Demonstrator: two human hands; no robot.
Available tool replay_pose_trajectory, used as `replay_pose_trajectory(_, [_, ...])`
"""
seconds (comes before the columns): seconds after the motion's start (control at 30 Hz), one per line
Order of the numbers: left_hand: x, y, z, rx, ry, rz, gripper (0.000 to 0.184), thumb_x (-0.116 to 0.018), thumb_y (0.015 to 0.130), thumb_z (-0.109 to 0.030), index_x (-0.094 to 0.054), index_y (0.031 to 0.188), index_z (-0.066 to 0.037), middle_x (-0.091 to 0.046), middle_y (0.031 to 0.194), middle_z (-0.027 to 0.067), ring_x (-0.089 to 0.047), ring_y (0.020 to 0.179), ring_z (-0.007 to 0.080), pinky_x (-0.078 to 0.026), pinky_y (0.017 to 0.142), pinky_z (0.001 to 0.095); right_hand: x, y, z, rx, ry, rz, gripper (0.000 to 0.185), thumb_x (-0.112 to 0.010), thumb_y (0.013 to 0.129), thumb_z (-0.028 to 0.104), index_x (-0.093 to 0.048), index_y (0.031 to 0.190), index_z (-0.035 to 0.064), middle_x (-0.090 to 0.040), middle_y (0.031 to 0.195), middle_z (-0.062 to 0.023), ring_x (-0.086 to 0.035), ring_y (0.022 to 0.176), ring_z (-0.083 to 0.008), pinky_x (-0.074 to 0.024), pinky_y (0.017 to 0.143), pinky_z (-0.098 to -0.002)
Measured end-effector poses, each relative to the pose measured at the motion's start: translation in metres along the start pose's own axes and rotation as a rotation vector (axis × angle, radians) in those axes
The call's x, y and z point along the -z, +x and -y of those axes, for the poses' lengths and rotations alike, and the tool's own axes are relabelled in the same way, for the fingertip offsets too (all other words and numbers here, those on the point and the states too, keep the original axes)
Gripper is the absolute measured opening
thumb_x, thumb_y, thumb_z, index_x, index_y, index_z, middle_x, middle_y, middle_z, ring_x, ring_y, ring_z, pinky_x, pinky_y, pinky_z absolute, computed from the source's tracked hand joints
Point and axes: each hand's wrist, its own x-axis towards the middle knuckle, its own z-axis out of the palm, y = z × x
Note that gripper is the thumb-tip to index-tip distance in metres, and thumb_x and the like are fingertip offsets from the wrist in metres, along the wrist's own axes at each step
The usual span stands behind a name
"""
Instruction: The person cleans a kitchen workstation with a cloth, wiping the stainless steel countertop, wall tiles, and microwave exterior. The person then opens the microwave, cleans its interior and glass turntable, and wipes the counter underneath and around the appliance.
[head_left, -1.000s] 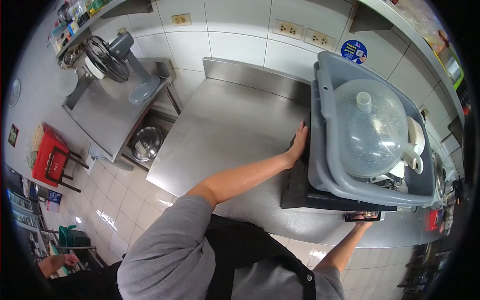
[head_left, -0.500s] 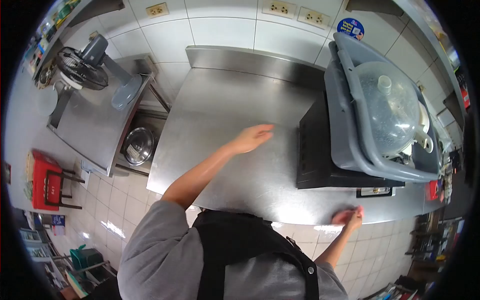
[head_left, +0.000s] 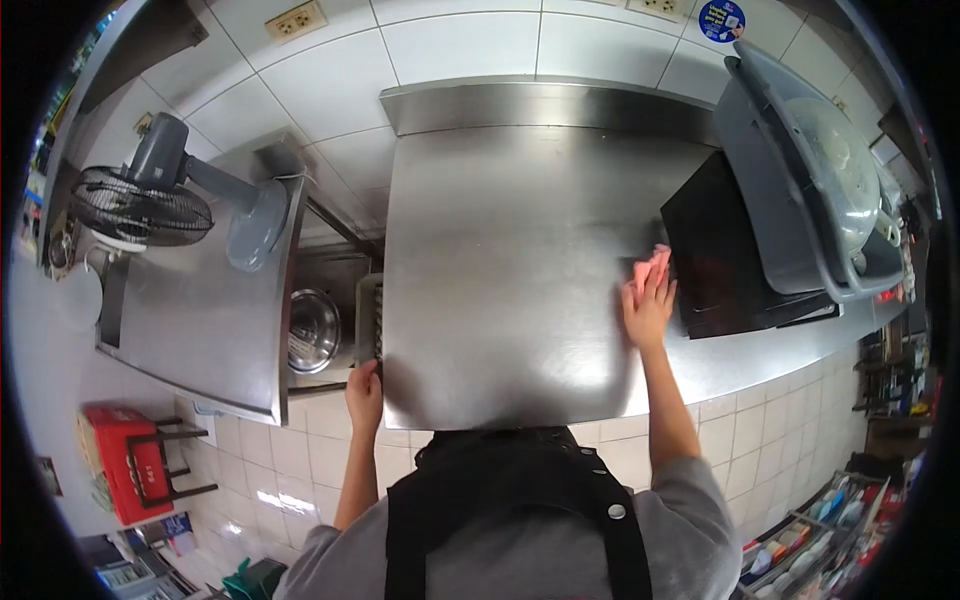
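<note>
Pink cloth (head_left: 653, 269) on steel table (head_left: 510, 260), right grip (head_left: 649, 316) splayed atop, left grip (head_left: 365, 397) unclear

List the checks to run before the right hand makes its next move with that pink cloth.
1. Pink cloth at the right hand: ok, at its fingers on the steel table.
2. Left hand away from the cloth: ok, by the table's left edge.
3. Room toward the black box: not ok, it stands close beside the cloth.
4. Grey tub supported: ok, it rests on the black box.
5. Tub secure if the box is bumped: cannot tell.
6. Cloth damp: cannot tell.
</note>
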Motion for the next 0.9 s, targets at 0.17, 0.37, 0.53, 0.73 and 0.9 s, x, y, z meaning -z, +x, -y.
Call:
replay_pose_trajectory(0.17, [0.027,-0.016,0.027,0.077,-0.025,0.057,0.023,-0.056,0.095,-0.008,-0.064,0.116,-0.001,-0.069,0.108,0.0112,-0.065,0.1,0.0174,-0.052,0.081,0.0326,-0.081,0.1,0.063,-0.049,0.026,0.049,0.058,-0.038,0.1,0.029,-0.024,0.152,0.004,-0.021,0.158,-0.0177,-0.018,0.146,-0.0377,-0.0113,0.121,-0.0472])
replay_pose_trajectory(0.37, [0.052,-0.023,0.03,0.091,-0.091,0.021,0.028,-0.05,0.096,-0.002,-0.059,0.122,0.0,-0.067,0.112,0.0117,-0.065,0.102,0.0187,-0.053,0.083,0.0303,-0.153,0.001,0.366,-0.389,2.681,0.551,0.049,-0.042,0.099,0.018,-0.035,0.147,0.0111,-0.044,0.146,-0.0051,-0.044,0.131,-0.0148,-0.0379,0.106,-0.0298])
replay_pose_trajectory(0.53, [0.065,0.001,0.067,-0.07,-0.136,-0.152,0.035,-0.049,0.092,0.002,-0.053,0.127,0.001,-0.06,0.124,0.0146,-0.064,0.103,0.022,-0.053,0.081,0.0291,-0.09,-0.136,0.455,0.61,1.565,1.069,0.031,-0.061,0.082,0.01,-0.064,0.113,0.0107,-0.064,0.109,-0.0118,-0.058,0.102,-0.0297,-0.0452,0.093,-0.0367])
replay_pose_trajectory(0.73, [0.056,0.033,0.074,0.235,-0.348,-0.095,0.034,-0.05,0.092,-0.003,-0.052,0.127,-0.003,-0.059,0.123,0.0102,-0.064,0.1,0.0197,-0.051,0.082,0.0304,0.016,-0.143,0.289,1.11,0.804,0.734,0.058,-0.067,0.082,0.017,-0.05,0.137,0.0163,-0.041,0.149,-0.0022,-0.031,0.141,-0.0278,-0.0414,0.098,-0.0491])
replay_pose_trajectory(0.9, [0.024,0.059,0.053,0.101,-0.348,0.104,0.032,-0.053,0.094,-0.008,-0.054,0.125,-0.003,-0.06,0.122,0.0094,-0.061,0.105,0.0185,-0.048,0.087,0.0313,0.021,-0.107,0.052,0.352,0.144,0.417,0.023,-0.052,0.094,0.02,-0.063,0.111,0.0102,-0.062,0.122,-0.0098,-0.054,0.119,-0.025,-0.0414,0.098,-0.0448])
